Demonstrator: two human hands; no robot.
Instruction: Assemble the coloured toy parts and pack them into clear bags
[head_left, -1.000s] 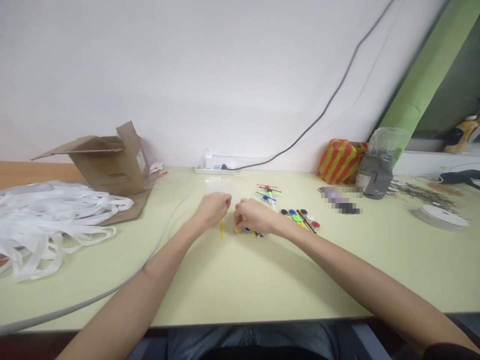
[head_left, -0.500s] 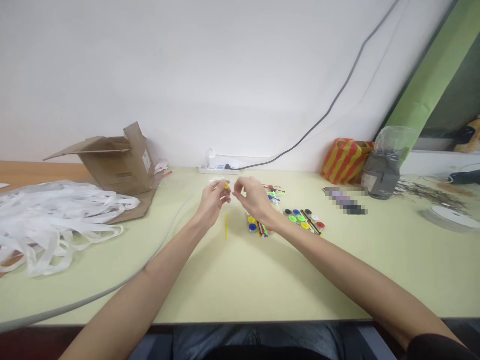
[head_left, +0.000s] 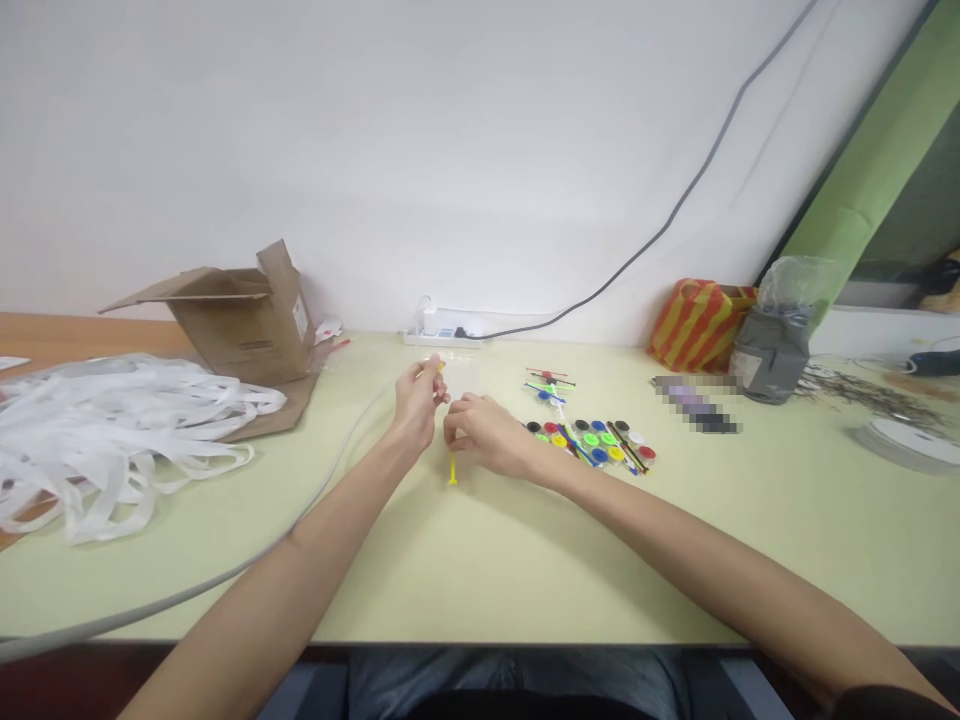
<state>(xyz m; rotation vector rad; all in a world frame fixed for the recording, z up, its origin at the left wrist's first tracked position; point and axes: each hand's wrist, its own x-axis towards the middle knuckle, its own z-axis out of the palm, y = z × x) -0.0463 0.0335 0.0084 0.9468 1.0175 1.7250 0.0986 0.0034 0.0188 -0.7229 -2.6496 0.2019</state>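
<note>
My left hand (head_left: 418,405) is raised over the table with thumb and fingers pinched on a small yellow piece (head_left: 441,367), mostly hidden by the fingertips. Lower and to its right, my right hand (head_left: 484,432) has its fingers closed at the upper end of a thin yellow plastic stick (head_left: 452,470). The stick's lower end, with a short crossbar, shows on the table. Just right of that hand lie several small round discs (head_left: 592,440) in black, red, blue, green, yellow and white, with coloured sticks (head_left: 626,447) among them.
More coloured sticks (head_left: 550,379) lie behind the discs. A cardboard box (head_left: 240,325) and a heap of white straps (head_left: 135,420) occupy the left. A grey cable (head_left: 315,500) crosses the table. At the back are a power strip (head_left: 442,340), striped bag (head_left: 694,325) and grey bag (head_left: 769,350).
My right hand has come down and nearer, from beside my left hand to the yellow stick on the table. My left hand stays raised with the small yellow piece.
</note>
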